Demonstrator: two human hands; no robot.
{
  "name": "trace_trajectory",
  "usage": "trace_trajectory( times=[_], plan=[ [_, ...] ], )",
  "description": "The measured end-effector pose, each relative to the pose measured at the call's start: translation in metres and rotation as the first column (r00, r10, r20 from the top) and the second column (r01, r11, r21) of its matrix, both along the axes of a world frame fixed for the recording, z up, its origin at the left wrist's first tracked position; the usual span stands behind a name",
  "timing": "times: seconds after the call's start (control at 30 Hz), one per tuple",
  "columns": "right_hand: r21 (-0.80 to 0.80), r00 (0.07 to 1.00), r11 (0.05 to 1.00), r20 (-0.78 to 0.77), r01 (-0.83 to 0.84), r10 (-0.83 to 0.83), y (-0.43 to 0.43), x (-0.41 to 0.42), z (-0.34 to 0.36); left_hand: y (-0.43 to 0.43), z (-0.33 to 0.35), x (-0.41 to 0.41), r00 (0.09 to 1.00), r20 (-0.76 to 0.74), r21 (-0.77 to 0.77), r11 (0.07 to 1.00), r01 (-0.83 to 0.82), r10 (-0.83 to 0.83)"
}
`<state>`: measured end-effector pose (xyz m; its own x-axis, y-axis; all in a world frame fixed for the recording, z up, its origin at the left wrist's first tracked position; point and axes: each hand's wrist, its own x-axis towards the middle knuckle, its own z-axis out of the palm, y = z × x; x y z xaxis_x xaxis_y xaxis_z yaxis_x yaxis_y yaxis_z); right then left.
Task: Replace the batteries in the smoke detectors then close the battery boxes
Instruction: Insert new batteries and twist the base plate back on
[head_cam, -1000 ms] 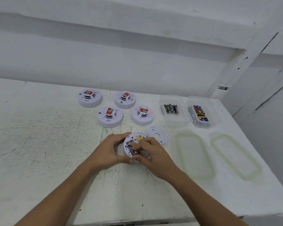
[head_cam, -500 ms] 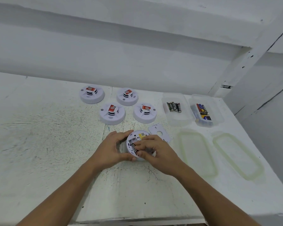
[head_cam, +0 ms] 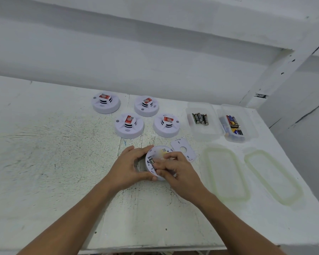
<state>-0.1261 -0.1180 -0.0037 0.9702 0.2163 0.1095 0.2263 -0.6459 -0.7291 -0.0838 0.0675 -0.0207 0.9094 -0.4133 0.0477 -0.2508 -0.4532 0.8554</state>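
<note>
Barely shifted, left hand [head_cam: 131, 166] still grips the upturned smoke detector [head_cam: 159, 153] on the worktop [head_cam: 63, 162] while right hand [head_cam: 179, 172] pinches a battery [head_cam: 151, 161] in it; two open tubs [head_cam: 201, 134] behind hold batteries [head_cam: 200, 118], lids [head_cam: 209, 162] by the right edge.

Bare workshop corner: scuffed white-painted bench [head_cam: 44, 162] against plain white walls [head_cam: 118, 52].

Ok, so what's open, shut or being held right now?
Flipped detector, back open, held by left hand.
Battery, in the detector, pinched by right hand.
Back cover, off, lying beside it.
Four other detectors, face up, untouched.
Two battery boxes, open.
Two lids, off, on the table.
</note>
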Motion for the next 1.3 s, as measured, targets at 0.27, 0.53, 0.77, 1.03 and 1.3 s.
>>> trace_trajectory(
  times=[0.27,0.53,0.77,1.03,1.3],
  plan=[
    [-0.032,0.997,0.998,0.054,-0.048,0.049,-0.004,-0.002,-0.010,0.000,0.001,0.000,1.000,0.004,0.018,1.000,0.003,-0.003],
    [-0.075,0.990,0.996,0.133,-0.043,0.052,-0.005,-0.005,-0.021,-0.001,0.001,0.001,0.999,0.043,0.024,1.000,0.020,-0.021],
    [-0.104,0.988,0.993,0.140,-0.048,0.062,-0.003,-0.004,-0.017,-0.002,-0.001,-0.001,0.999,0.040,0.008,1.000,0.008,-0.008],
    [0.069,0.980,0.998,-0.199,-0.010,0.024,-0.012,0.018,0.026,-0.005,-0.004,-0.003,0.997,0.079,0.033,0.999,-0.008,0.006],
    [0.433,0.925,0.817,-0.171,0.381,-0.340,-0.098,0.077,0.084,-0.008,0.001,-0.005,0.995,0.104,0.080,0.997,-0.021,0.013]
  ],
)
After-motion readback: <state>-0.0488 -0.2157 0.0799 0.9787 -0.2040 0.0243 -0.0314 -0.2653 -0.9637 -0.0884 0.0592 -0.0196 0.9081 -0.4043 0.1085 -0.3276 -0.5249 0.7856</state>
